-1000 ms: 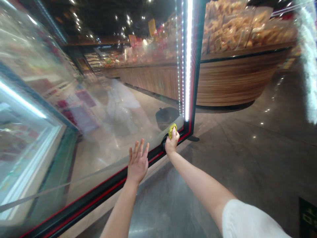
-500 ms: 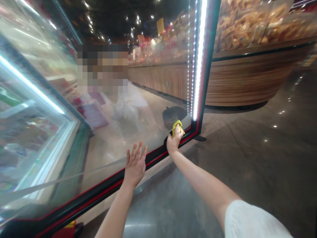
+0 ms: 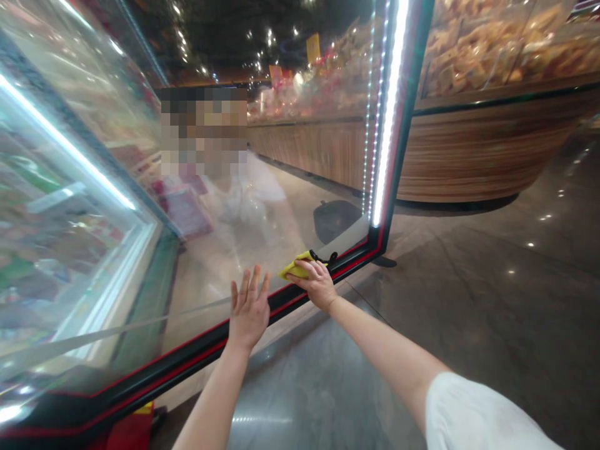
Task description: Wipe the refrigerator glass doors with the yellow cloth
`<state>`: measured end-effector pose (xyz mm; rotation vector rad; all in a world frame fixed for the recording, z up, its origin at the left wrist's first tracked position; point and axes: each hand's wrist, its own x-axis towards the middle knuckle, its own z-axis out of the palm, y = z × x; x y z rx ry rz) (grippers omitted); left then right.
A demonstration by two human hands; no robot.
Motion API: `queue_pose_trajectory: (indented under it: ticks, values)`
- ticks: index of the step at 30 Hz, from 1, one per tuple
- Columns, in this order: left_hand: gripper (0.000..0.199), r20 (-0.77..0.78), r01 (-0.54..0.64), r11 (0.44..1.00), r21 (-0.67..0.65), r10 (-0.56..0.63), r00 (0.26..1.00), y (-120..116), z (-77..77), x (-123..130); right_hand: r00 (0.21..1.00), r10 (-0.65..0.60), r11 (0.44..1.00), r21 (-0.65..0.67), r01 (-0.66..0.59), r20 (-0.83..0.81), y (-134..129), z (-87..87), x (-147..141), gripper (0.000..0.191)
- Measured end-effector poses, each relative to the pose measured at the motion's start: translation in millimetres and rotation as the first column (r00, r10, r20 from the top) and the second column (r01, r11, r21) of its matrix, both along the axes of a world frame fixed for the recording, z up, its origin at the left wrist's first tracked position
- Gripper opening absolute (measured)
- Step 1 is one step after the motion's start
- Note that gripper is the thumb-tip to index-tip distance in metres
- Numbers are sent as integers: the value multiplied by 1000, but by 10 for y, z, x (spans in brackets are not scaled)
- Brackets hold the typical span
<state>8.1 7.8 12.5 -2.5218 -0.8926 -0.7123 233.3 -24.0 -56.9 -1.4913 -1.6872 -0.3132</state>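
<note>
Shop interior, dim and light-dotted: dark ceiling, glossy grey floor, wood-sided stand heaped with packets at the right.

Glass: one large pane, tilted in view, carrying a person's reflection; bright light strip along its right side.

Frame: black with red lines, running from lower left up to the corner below the strip.

Cloth: one, yellow, partly folded, at the lower edge of the glass just above the frame, left of the corner (a dark strip shows at its upper side; hem or something else, cannot tell).

Right hand: fingers bent over the cloth and holding it, wrist beyond the frame; white sleeve on that arm.

Left hand: spread wide, holding nothing, set against the frame and the foot of the glass, near the cloth; firm contact cannot be confirmed.

Handling, as judged: cloth light, soft and limp, unlikely to suffer from squeezing; best gripped through its folded middle, since the loose left tip would probably flop. Glass probably smooth and slippery.

Differences from half a second ago: cloth shifted left, away from the corner, and spread flatter; right hand's fingers turned from upward to leftward; gap between the hands narrower; light strip farther right in view.
</note>
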Motion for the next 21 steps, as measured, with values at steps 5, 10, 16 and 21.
queue_pose_trajectory:
  ticks: [5,10,16,21]
  values:
    - [88,9,-13,1000,-24,13,1000,13,-47,15,995,-20,999,-38,16,-96,-102,-135,565,41]
    - [89,-15,-29,999,-40,29,999,0,-48,23,933,-215,973,14,229,-287,-183,-177,949,34]
    - [84,-28,-21,999,-37,20,999,-37,-26,36,907,-242,951,100,292,-345,-88,7,783,45]
    - [82,-64,4,1000,-21,-6,998,-57,-97,-66,973,-115,981,132,143,-198,-26,180,327,46]
